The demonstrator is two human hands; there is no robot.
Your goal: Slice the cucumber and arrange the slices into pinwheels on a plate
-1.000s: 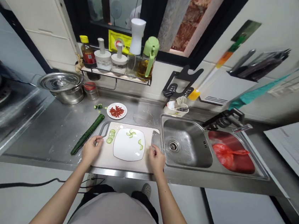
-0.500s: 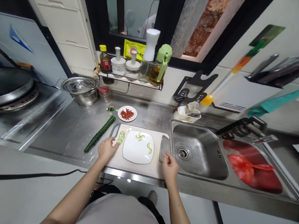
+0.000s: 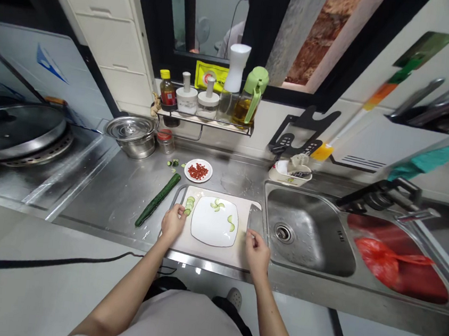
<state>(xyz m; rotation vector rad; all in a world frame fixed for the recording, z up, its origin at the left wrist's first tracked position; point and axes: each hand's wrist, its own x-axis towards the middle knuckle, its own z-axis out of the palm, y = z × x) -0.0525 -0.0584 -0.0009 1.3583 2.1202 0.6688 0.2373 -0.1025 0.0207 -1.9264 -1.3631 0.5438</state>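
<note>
My left hand (image 3: 173,223) is at the left side of the cutting board (image 3: 238,252), thumb and fingers closed at the near end of a row of pale green cucumber slices (image 3: 189,204). My right hand (image 3: 258,253) is over the board's right edge with curled fingertips pinched together; whatever they hold is too small to make out. Just beyond it lies a flat grey blade (image 3: 256,219), its handle not visible. Between my hands, a white square plate (image 3: 212,228) bears a few cucumber slices in a fan (image 3: 217,205) and a curved pair (image 3: 231,223) at its right.
A whole cucumber (image 3: 158,200) lies left of the board. Behind stand a small plate of chopped red pieces (image 3: 198,171), a lidded steel pot (image 3: 135,137) and a bottle rack (image 3: 209,122). The sink (image 3: 310,230) is at right, with a red bag (image 3: 379,259) beyond.
The view has shifted, so the scene sits slightly further right. My left fingers have closed in on the nearest cucumber slices. My right hand stays by the blade, its fingertips still together.
</note>
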